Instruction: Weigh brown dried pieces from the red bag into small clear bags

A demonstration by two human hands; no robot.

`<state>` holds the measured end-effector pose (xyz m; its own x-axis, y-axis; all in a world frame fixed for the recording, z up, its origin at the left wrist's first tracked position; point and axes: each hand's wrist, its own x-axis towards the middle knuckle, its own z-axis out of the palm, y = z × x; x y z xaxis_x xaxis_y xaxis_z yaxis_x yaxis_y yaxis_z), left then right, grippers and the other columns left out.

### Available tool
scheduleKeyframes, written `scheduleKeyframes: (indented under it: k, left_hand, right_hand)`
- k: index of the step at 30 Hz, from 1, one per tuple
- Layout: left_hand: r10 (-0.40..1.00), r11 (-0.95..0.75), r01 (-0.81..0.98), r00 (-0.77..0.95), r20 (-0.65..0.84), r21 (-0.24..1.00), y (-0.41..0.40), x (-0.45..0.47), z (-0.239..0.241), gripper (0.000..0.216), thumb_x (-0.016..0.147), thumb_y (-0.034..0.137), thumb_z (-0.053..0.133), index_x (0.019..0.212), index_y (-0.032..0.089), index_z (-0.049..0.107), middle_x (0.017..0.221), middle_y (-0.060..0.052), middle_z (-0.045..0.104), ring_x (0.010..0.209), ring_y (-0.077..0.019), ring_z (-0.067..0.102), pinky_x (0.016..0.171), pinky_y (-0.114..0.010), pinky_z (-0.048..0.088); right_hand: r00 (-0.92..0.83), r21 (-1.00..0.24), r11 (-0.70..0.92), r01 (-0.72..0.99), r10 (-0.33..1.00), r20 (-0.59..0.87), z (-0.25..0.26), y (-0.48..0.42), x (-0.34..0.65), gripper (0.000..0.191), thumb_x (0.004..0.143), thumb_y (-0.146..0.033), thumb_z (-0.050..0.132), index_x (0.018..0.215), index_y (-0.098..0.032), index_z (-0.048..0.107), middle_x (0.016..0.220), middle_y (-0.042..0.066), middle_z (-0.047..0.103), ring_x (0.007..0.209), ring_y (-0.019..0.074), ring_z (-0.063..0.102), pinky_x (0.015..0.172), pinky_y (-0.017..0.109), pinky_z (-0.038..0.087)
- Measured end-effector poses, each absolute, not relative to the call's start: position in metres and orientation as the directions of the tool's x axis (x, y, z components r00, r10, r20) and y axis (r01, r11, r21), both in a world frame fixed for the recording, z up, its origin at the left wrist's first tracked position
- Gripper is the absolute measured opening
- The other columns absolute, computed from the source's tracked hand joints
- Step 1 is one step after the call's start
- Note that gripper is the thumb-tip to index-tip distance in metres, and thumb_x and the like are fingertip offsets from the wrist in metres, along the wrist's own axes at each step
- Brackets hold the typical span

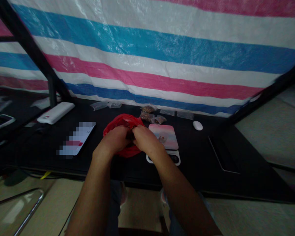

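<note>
A red plastic bag (127,152) sits on the black table with its mouth spread. My left hand (118,138) and my right hand (143,136) both reach into it, close together, fingers curled inward. Dark contents show between them, but the fingertips and whatever they grip are hidden. Just right of the bag stands a small white scale (170,134) with a pink and pale blue top, partly covered by my right forearm. A clear little bag (162,140) with a few brown bits lies on it. Behind are several filled clear bags (147,116) of brown grains.
Flat clear bags (100,105) lie along the back edge, with more flat bags (185,115) behind the scale. A white power bank (56,112) and a phone (80,139) lie left. At right are a white mouse (197,125) and a dark tablet-like device (222,154). Striped sheeting (147,59) hangs behind.
</note>
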<state>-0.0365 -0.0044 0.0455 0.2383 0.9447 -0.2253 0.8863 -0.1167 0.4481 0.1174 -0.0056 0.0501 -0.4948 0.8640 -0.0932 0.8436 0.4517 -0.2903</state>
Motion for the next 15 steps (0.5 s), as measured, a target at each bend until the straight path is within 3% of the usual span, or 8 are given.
scheduleKeyframes:
  k: [8,15]
  left_hand:
    - [0.958,-0.148,0.891,0.238,-0.163,0.428,-0.005,-0.036,0.050,0.021,0.086,0.022,0.066,0.100,0.020,0.082,0.103,-0.012,0.082,0.095,-0.0246,0.075,0.084,-0.028,0.054]
    - [0.965,-0.128,0.874,0.218,-0.143,0.468,-0.008,-0.036,0.057,0.020,0.087,0.017,0.064,0.099,0.017,0.080,0.099,-0.008,0.081,0.089,-0.0205,0.075,0.073,-0.023,0.051]
  right_hand:
    - [-0.458,-0.328,0.398,0.857,0.879,-0.130,0.059,-0.005,0.119,0.024,0.096,-0.007,0.058,0.111,-0.012,0.076,0.115,0.018,0.078,0.110,0.0257,0.074,0.088,0.030,0.052]
    - [-0.452,-0.371,0.399,0.839,0.889,-0.068,0.070,-0.003,0.133,0.020,0.095,-0.010,0.061,0.104,-0.013,0.079,0.105,0.017,0.080,0.101,0.0234,0.075,0.082,0.027,0.049]
